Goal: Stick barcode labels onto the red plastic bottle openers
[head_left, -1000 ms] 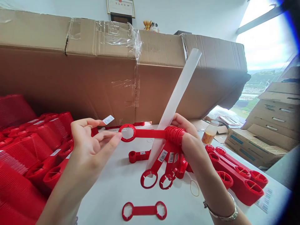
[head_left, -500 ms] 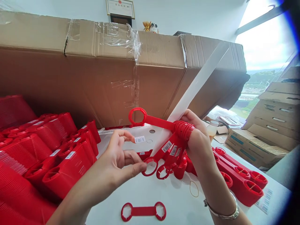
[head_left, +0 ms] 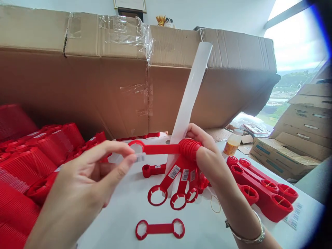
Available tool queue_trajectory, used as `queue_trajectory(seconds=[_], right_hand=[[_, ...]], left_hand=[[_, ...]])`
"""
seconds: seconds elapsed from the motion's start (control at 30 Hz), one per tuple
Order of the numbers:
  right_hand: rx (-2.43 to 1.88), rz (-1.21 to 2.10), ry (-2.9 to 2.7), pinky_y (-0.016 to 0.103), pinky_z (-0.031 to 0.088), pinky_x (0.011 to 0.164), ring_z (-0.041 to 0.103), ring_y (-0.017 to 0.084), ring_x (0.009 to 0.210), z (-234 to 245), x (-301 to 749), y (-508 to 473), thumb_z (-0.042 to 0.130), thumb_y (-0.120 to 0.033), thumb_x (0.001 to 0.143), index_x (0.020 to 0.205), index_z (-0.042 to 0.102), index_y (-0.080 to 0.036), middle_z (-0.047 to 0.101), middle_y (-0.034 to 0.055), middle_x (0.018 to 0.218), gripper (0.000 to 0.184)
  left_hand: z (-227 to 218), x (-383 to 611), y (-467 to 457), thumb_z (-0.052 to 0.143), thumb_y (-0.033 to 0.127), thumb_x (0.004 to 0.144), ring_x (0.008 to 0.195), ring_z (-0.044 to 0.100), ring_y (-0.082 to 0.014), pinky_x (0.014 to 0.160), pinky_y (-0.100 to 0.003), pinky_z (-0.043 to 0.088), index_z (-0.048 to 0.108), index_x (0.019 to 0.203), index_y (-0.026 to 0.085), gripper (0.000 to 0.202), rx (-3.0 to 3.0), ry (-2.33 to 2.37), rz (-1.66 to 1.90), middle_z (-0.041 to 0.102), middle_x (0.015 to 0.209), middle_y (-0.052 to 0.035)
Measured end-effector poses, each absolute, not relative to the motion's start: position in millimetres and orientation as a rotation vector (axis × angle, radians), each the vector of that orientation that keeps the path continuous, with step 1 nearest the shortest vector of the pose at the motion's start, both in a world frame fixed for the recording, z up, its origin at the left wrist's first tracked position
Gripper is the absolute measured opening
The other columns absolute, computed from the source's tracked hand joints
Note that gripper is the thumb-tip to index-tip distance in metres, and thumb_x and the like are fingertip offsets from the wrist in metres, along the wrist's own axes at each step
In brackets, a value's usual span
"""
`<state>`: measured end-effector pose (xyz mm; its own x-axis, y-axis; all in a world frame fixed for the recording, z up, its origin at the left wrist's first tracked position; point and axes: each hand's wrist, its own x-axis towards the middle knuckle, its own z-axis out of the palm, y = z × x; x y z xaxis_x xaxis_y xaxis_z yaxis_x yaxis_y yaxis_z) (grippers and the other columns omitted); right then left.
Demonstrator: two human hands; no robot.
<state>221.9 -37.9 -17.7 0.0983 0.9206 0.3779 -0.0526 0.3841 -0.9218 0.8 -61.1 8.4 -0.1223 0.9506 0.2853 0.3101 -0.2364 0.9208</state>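
My left hand (head_left: pixel 83 186) pinches a small white barcode label (head_left: pixel 140 158) between thumb and forefinger, close to the ring end of a red plastic tool (head_left: pixel 160 149). My right hand (head_left: pixel 210 155) grips that tool's ribbed red handle (head_left: pixel 189 149), together with a tall translucent white plastic strip (head_left: pixel 189 93). Several more red ring-ended tools (head_left: pixel 176 183) with barcode labels hang below my right hand. Their upper parts are hidden behind my fingers.
A white table (head_left: pixel 116 218) carries a loose red double-ring tool (head_left: pixel 160 229) and a rubber band (head_left: pixel 215 204). Stacked red ribbed parts (head_left: pixel 26 166) fill the left, more red tools (head_left: pixel 261 190) lie right, and large cardboard boxes (head_left: pixel 103 93) stand behind.
My left hand has moved up and right, bringing the label to the red ring. My right hand has shifted left, and the white strip now stands more upright.
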Motion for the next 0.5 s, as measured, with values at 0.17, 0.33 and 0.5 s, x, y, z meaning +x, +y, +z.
queue_trajectory(seconds=[0.17, 0.33, 0.5], right_hand=[[-0.858, 0.961, -1.315, 0.027, 0.049, 0.055, 0.062, 0.017, 0.073, -20.9, 213.2, -42.8, 0.056, -0.008, 0.083, 0.101, 0.070, -0.025, 0.072, 0.0010, 0.099, 0.028], [-0.857, 0.964, -1.324, 0.027, 0.049, 0.056, 0.064, 0.018, 0.075, -19.9, 207.3, -48.1, 0.056, -0.009, 0.087, 0.100, 0.069, -0.026, 0.072, -0.0003, 0.094, 0.025], [-0.836, 1.004, -1.305, 0.028, 0.050, 0.058, 0.066, 0.019, 0.077, -21.4, 203.8, -48.6, 0.057, -0.009, 0.089, 0.103, 0.070, -0.027, 0.072, -0.0006, 0.095, 0.026]], left_hand=[[4.4, 15.6, -69.6, 0.078, 0.060, 0.073, 0.041, 0.021, -0.0071, 0.036, -0.017, 0.016, 0.076, 0.084, 0.030, 0.032, 1.612, 1.486, 1.210, 0.034, 0.045, 0.0067], [4.7, 23.2, -66.9, 0.078, 0.052, 0.076, 0.043, 0.023, -0.0086, 0.040, -0.017, 0.016, 0.076, 0.088, 0.030, 0.024, 1.540, 1.498, 1.240, 0.033, 0.046, 0.0069], [7.4, 26.1, -68.4, 0.077, 0.050, 0.079, 0.043, 0.030, -0.0102, 0.040, -0.017, 0.020, 0.077, 0.085, 0.031, 0.020, 1.586, 1.509, 1.218, 0.036, 0.044, 0.0061]])
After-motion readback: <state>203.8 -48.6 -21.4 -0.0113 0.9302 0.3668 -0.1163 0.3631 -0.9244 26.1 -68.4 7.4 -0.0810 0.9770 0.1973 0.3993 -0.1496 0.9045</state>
